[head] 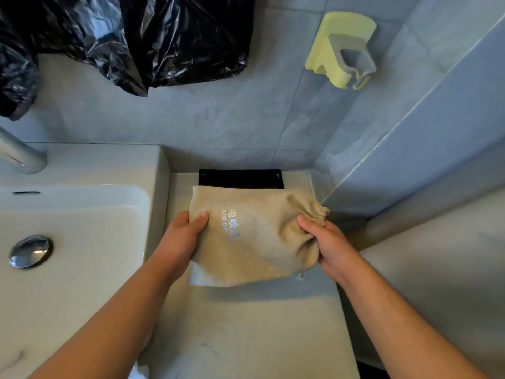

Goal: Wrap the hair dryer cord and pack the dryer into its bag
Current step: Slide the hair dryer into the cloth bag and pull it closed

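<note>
**Over the counter beside the sink: the bag held at both ends**

Above the counter (246, 337) we see the beige cloth bag (259, 236) held just off the surface, lying on its side with a bulging, filled look; the dryer itself and its cord are hidden from us. Pale lettering runs across the cloth, partly readable as "AIR D" beside some characters. At the bag's closed bottom end, the left hand (185, 236) grips the fabric, thumb on top and pressed down, the other fingers tucked beneath and out of sight. At the opposite end, the right hand (328, 244) is closed around the gathered neck of the bag, fingers curled tightly over the bunched cloth, whose puckered mouth pokes out past the fist toward the wall corner. A short bit of pale string shows just below the bag near the right wrist.

Behind the bag, a black rectangular item (240, 179) lies flat on the counter against the tiled wall. To the left sits the white sink (76, 269) with its chrome drain plug (30, 251), and a chrome faucet (19, 154) at the edge of view. Higher on the wall, a black plastic bag (164, 42) hangs at upper left, and a yellow-green wall holder (341, 47) with a grey bracket is mounted at upper right
</note>
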Demonstrator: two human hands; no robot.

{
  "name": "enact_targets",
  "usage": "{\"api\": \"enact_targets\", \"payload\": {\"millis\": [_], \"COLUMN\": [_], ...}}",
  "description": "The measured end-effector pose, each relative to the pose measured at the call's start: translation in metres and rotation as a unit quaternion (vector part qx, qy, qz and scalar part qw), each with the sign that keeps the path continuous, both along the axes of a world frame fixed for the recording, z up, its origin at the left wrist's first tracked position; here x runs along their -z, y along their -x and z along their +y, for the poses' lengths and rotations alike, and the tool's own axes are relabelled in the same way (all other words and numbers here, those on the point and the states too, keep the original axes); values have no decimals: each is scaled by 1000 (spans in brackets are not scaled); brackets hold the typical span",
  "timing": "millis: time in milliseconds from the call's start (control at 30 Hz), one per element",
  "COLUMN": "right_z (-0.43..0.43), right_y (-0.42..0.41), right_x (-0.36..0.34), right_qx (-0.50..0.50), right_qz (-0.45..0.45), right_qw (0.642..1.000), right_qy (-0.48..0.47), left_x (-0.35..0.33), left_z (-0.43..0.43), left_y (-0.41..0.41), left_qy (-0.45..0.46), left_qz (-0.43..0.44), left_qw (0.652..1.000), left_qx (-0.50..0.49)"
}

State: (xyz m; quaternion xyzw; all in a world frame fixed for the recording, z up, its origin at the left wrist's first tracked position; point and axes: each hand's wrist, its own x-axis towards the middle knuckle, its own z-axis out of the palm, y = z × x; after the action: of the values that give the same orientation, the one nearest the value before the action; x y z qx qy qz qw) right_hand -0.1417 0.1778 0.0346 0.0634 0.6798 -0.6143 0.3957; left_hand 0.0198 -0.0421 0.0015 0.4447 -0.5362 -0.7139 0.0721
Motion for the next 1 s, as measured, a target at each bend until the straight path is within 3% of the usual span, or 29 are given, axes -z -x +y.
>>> {"api": "enact_targets", "payload": {"millis": [400,833,1000], "right_z": [-69,-90,-93], "right_y": [92,112,110], "right_x": [48,81,82], "right_qx": [-63,-98,-93], "right_qz": [12,12,60], "right_qw": [998,991,987], "right_qy": [-26,-93,-119], "left_x": [40,66,72], "left_z": [-55,-79,-81], "left_y": [74,99,100], "left_qy": [55,133,163], "left_qz": [-63,-121,-121], "left_qw": [996,984,979], "left_qx": [-25,6,17]}}
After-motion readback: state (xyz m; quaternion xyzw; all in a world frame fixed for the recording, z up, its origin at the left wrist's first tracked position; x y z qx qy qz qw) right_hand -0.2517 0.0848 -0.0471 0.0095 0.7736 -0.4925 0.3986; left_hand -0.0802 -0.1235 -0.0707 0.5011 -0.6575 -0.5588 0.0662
